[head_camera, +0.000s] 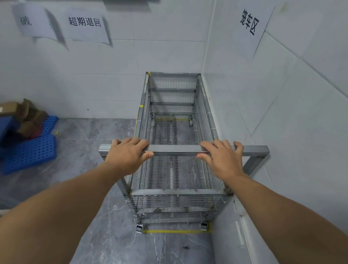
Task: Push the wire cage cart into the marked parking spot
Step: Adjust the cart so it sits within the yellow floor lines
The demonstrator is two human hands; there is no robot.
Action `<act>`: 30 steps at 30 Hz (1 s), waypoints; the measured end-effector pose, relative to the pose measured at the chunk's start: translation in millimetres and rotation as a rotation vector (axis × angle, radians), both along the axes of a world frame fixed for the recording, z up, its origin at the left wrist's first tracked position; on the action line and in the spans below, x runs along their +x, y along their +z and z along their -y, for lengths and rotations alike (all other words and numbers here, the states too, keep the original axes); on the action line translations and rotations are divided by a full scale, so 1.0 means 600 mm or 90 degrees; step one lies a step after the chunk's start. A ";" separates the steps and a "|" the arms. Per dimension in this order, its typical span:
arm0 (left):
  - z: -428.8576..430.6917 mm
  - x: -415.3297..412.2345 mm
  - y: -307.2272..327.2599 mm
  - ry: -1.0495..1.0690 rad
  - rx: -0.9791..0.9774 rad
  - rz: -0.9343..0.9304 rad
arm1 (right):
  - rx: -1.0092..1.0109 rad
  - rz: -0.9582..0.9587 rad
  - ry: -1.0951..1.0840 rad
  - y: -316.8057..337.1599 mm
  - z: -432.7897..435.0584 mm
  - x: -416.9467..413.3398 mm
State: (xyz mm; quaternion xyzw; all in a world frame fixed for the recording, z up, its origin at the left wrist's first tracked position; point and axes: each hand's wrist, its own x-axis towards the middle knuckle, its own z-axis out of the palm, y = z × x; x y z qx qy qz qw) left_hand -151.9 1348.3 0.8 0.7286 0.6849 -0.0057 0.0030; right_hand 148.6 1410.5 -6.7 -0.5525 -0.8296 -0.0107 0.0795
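Both hands, left [125, 157] and right [222, 159], clamp the cart's handle bar [176, 148]; overpushing risks ramming the corner walls [253, 121].

We stretch both arms forward, left hand [127, 157] and right hand [223, 159] palm-down, fingers curled over, thumbs tucked under.

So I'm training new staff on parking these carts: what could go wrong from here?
The cart sits tight in the corner, so pushing further may bang its far end against the wall. The right hand grips the handle bar close to the side wall and could get scraped. The near wheels sit at the yellow tape, perhaps slightly over.
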 end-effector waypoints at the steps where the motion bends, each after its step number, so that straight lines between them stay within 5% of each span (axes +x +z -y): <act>1: -0.001 0.000 0.000 0.000 -0.001 0.001 | 0.000 -0.001 0.004 0.000 0.000 0.000; 30: -0.031 0.027 0.002 0.000 -0.010 -0.014 | -0.016 0.027 -0.043 -0.007 -0.048 0.058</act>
